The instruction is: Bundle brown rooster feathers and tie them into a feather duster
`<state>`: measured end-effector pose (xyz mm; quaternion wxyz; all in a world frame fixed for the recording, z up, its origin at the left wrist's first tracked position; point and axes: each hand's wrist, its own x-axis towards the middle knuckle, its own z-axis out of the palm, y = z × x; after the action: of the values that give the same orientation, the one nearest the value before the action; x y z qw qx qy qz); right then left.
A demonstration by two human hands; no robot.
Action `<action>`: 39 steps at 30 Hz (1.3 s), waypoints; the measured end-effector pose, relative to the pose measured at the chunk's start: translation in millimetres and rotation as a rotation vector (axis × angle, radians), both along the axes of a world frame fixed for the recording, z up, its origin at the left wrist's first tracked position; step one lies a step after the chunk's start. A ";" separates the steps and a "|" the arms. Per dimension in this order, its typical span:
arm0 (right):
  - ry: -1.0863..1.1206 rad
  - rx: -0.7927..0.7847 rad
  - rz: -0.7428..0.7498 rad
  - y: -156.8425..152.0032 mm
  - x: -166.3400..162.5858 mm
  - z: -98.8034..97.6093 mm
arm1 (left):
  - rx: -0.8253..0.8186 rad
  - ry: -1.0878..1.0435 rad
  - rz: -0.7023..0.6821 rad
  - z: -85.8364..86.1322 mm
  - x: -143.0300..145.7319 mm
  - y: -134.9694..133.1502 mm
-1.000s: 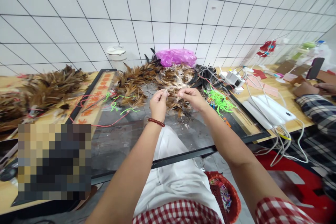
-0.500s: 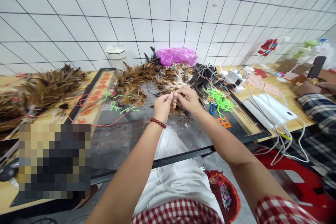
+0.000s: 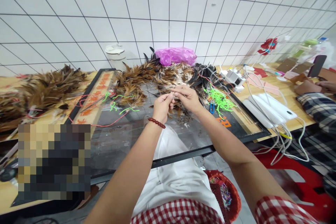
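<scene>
My left hand (image 3: 162, 105), with a brown bead bracelet (image 3: 156, 123) at its wrist, is closed in a pinch. Its fingertips meet those of my right hand (image 3: 187, 98), which is pinched too. Whatever lies between them is too small to make out. Just beyond my hands is a pile of brown and white feathers (image 3: 168, 81) on a dark glass panel (image 3: 112, 147). Bright green strings (image 3: 219, 100) and small blue thread snips (image 3: 211, 107) lie to the right of my right hand. More green string pieces (image 3: 113, 105) sit left of my left hand.
A pink plastic bag (image 3: 175, 56) and a white lidded container (image 3: 115, 56) stand by the tiled wall. Feather garlands (image 3: 52, 82) lie at left. White power banks with cables (image 3: 269, 110) are at right, near a co-worker's plaid sleeve (image 3: 316, 106). Below is a red basket (image 3: 237, 199).
Both hands stay together in nearly the same place; the fingers have shifted slightly. The surrounding things have not visibly moved.
</scene>
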<state>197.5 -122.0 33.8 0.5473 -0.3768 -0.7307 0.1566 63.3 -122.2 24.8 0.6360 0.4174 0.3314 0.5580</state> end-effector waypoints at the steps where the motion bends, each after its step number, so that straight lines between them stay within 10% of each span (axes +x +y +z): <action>1: -0.017 -0.004 0.021 -0.1 0.7 0.5 | -0.022 -0.024 -0.004 0.9 -0.2 -0.3; 13: -0.180 0.039 0.158 2.6 9.1 -2.2 | -0.087 -0.060 0.038 1.5 -0.3 0.7; 39: 0.257 -0.427 0.215 0.5 8.1 5.5 | 0.000 0.023 -0.122 0.9 3.8 -4.3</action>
<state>205.6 -121.6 39.3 0.5240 -0.3810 -0.6413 0.4111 67.1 -126.5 25.7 0.6649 0.4434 0.3126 0.5134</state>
